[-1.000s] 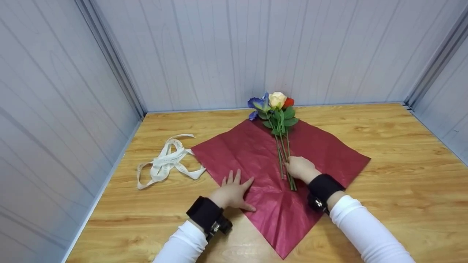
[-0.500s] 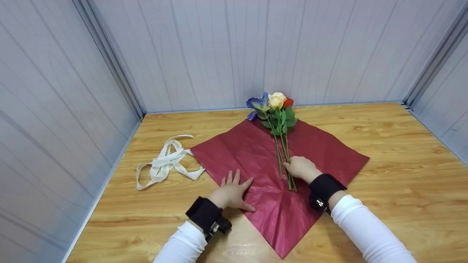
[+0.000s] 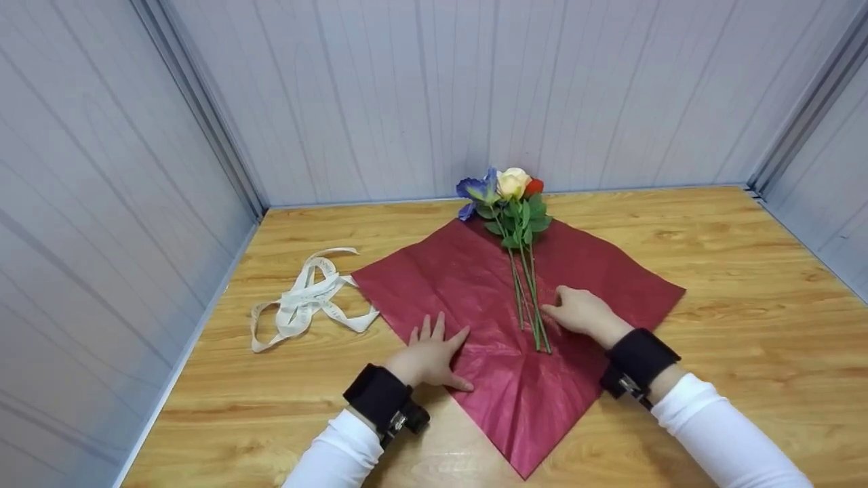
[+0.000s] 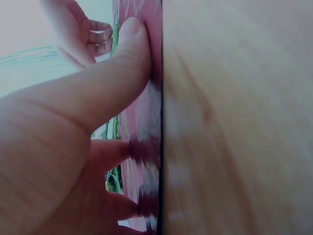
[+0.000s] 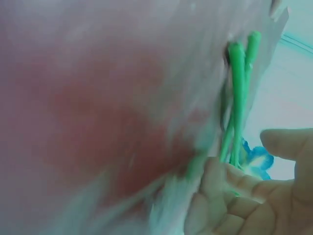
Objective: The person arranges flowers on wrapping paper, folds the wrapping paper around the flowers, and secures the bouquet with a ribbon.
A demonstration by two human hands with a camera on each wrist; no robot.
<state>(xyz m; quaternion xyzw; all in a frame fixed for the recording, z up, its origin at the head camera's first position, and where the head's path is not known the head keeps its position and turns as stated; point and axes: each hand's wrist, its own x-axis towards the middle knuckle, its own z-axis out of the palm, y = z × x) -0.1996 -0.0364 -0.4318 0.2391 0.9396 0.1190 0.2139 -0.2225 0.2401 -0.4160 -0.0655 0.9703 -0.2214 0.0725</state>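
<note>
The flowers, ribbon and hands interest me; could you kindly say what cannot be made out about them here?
Red flower: partly hidden behind the cream flower, head view.
Ribbon: lettering too small to read, head view.
Left hand: partly cut off by the bottom edge, left wrist view.
Right hand: its back hides most of its underside, head view.
Stems: partly covered by the right hand, right wrist view, so contact cannot be judged.

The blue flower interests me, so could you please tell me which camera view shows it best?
The head view: the blue flower shows clearly there, beside the cream rose. The right wrist view catches only some petals, beyond the right hand, and in the left wrist view I cannot make it out.
</note>
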